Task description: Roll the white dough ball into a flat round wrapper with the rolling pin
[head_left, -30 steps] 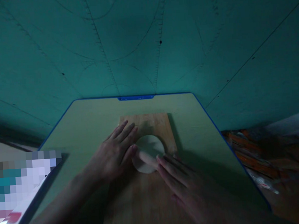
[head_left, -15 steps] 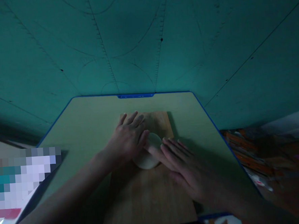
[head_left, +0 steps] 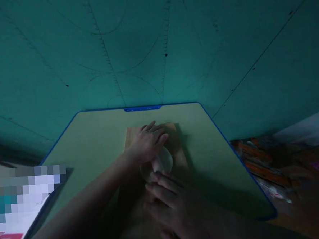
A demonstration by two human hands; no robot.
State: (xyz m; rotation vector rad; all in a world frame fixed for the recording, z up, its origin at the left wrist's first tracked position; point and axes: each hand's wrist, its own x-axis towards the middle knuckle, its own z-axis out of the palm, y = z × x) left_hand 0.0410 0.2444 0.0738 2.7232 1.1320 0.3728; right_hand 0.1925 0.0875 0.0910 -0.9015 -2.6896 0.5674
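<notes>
A flat round piece of pale dough (head_left: 166,159) lies on a wooden board (head_left: 179,158). Across it runs a pale rolling pin (head_left: 157,164), its ends hidden by my hands. My left hand (head_left: 149,143) lies over the pin's far end, fingers stretched forward and thumb out to the right, so it is open. At the near end, my right hand (head_left: 171,201) has its fingers apart and pointing left, the upper ones touching or just over the pin. Its palm's contact is hidden in the dim light.
Under the board is a pale table with a blue rim (head_left: 142,108), set against a green wall (head_left: 133,45). Off the table's right side is a pile of orange-brown things (head_left: 255,160). A white and red item (head_left: 10,238), partly pixelated, is at the left edge.
My right hand has moved left and nearer to me. The rolling pin has swung from a slant to nearly pointing at me. My left hand is slightly further right on the dough.
</notes>
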